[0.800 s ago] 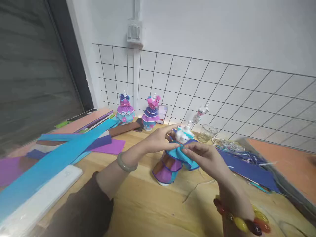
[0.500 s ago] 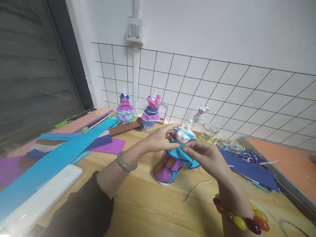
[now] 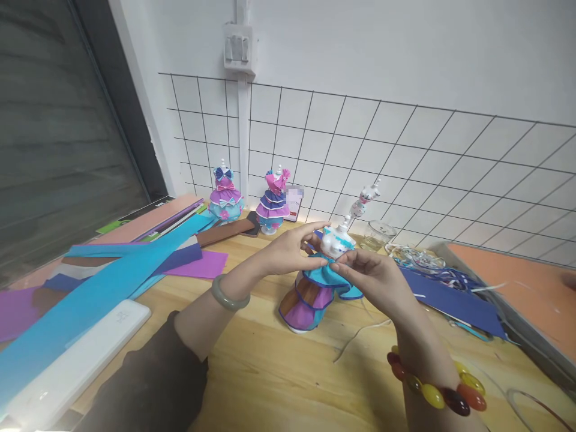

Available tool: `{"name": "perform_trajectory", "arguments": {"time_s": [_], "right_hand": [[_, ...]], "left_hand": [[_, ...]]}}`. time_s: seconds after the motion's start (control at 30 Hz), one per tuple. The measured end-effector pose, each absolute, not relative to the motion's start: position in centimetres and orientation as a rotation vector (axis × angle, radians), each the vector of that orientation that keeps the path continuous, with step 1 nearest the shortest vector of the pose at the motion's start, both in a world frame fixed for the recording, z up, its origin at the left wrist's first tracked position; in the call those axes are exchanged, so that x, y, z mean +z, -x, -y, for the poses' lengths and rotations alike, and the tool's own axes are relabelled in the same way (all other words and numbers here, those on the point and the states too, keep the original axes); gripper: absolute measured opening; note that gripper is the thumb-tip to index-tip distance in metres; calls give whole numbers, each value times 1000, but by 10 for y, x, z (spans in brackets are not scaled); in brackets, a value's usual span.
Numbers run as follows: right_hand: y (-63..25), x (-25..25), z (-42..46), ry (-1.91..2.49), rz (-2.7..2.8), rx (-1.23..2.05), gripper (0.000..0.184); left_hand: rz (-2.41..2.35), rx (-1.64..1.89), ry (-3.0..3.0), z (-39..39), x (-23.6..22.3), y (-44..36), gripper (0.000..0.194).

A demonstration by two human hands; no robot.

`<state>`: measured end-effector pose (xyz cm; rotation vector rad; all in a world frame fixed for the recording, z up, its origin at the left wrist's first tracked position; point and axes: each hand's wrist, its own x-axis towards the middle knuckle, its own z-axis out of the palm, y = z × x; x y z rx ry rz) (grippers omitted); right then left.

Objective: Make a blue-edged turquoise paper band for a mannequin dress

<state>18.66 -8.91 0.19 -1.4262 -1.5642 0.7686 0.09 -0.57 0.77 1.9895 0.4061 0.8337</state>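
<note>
A small white dress form stands tilted on the wooden table, with a strip of blue on its chest. Its tiered skirt has purple, brown and blue panels edged in dark blue. My left hand is curved around the form's waist, thumb pressing on the front and fingers partly hidden behind. At the waist, thumb and fingertips of my right hand pinch the top blue ruffle, whose loose end hangs below the hand.
Two dressed forms and a bare form stand at the back, near a glass jar. Blue paper strips and a white power bank lie left. Tangled cords, a dark blue sheet and an orange-lined tray are right.
The view has shifted slightly. My left hand keeps its hold at the waist, and the right fingertips stay pinched on the ruffle, its loose end now drawn slightly higher.
</note>
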Motion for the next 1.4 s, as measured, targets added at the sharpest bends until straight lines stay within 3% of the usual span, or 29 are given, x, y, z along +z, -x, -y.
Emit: {"name": "perform_trajectory", "arguments": {"time_s": [0.83, 1.2, 1.4], "right_hand": [[-186, 2, 90, 1468, 1689, 590, 30], [-187, 9, 94, 1475, 1723, 695, 32], [-184, 9, 94, 1452, 1734, 727, 32]], "left_hand": [[-442, 951, -2042, 8, 1, -8, 67], [-438, 964, -2157, 6, 2, -1, 82], [-386, 914, -2196, 3, 2, 3, 67]]}}
